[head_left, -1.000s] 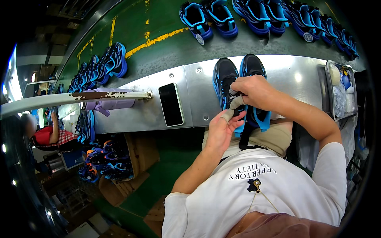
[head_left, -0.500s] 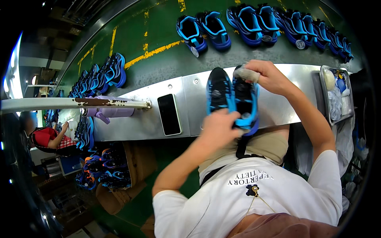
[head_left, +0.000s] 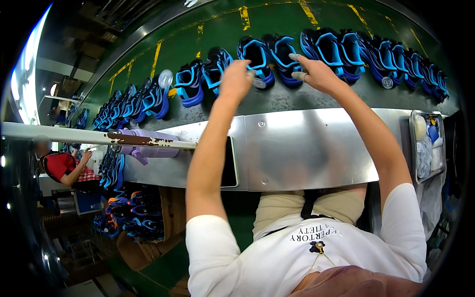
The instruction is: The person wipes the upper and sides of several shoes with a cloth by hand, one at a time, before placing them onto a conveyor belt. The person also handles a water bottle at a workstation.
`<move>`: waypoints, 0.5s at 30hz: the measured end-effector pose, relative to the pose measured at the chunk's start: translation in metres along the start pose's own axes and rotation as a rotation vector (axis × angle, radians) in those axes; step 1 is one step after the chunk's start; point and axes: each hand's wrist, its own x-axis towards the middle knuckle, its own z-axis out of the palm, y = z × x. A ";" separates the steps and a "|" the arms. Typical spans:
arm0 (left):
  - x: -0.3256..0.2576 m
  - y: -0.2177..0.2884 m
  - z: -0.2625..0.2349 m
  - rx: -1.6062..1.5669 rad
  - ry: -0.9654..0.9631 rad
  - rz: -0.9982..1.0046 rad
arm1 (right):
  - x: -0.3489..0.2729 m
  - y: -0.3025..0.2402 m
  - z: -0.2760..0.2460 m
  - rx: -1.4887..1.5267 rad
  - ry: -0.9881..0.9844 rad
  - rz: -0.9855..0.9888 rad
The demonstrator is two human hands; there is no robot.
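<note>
A pair of black-and-blue sneakers stands on the green surface beyond the bench: the left sneaker (head_left: 259, 60) and the right sneaker (head_left: 285, 55). My left hand (head_left: 236, 81) reaches to the left sneaker's heel, thumb and forefinger slightly apart; whether it touches is unclear. By the right sneaker's heel, my right hand (head_left: 317, 75) holds its thumb and forefinger apart, with pale coverings on the tips. It grips nothing. Another pair, with its near shoe (head_left: 189, 85) turned heel toward me, stands just left of my left hand.
A steel bench (head_left: 302, 158) lies under my forearms. On it are a phone (head_left: 230, 166), partly behind my left arm, and a purple bottle (head_left: 158, 143) by a chipped white rail (head_left: 74, 130). A metal tray (head_left: 429, 148) is at right. A red-clad co-worker (head_left: 62, 168) is at far left.
The pair of sneakers that was under my hands has left the bench. A new pair stands left of my left hand beyond it. Both hands have moved forward, and the view has shifted.
</note>
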 end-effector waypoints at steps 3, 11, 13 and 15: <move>0.003 -0.005 0.057 -0.048 0.034 0.012 | 0.023 0.009 0.016 -0.016 0.001 -0.035; -0.086 0.110 -0.049 -0.382 -0.367 0.046 | -0.112 -0.002 -0.040 0.115 -0.249 -0.187; -0.144 0.135 -0.061 -0.436 -0.400 0.030 | -0.170 -0.014 -0.037 0.244 -0.320 -0.156; -0.184 0.152 -0.055 -0.443 -0.457 -0.004 | -0.220 -0.012 -0.022 0.248 -0.360 -0.102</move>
